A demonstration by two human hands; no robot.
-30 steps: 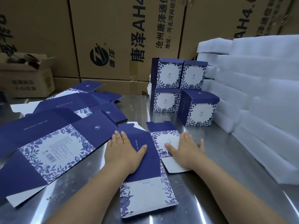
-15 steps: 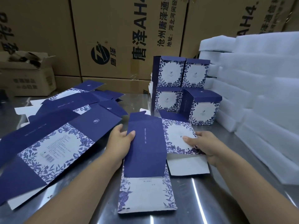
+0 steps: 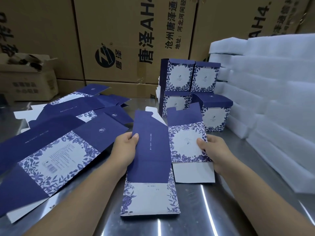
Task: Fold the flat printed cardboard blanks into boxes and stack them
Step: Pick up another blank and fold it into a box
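The held blank (image 3: 150,160) is at the centre of the work area. It is partly folded along a lengthwise crease. A navy panel forms its left half. A white panel with a blue floral border forms its right half. The far end is raised. The near floral end is down at the steel table (image 3: 196,210). A plain white flap hangs from the near edge of the right half.

Hand state:
- The left hand (image 3: 125,150) grips the left edge of the navy panel. The thumb lies on the printed face and the fingers are curled behind the card.
- The right hand (image 3: 214,152) grips the right edge of the floral panel. The thumb presses on the white field and the fingers are behind the card.

Other items, located from the held blank:
- Behind it, the finished boxes (image 3: 180,77) stand in a stack two high. One more box (image 3: 214,114) stands in front of that stack, just behind the right half.
- To its left, the flat blanks (image 3: 56,150) lie spread and overlapping on the table. The nearest one shows a barcode panel.
- To its right, white foam sheets (image 3: 272,99) are piled in layers.
- Far behind it, brown cartons (image 3: 127,40) with printed lettering form a wall.
- Behind it to the far left, a small open carton (image 3: 25,79) stands.
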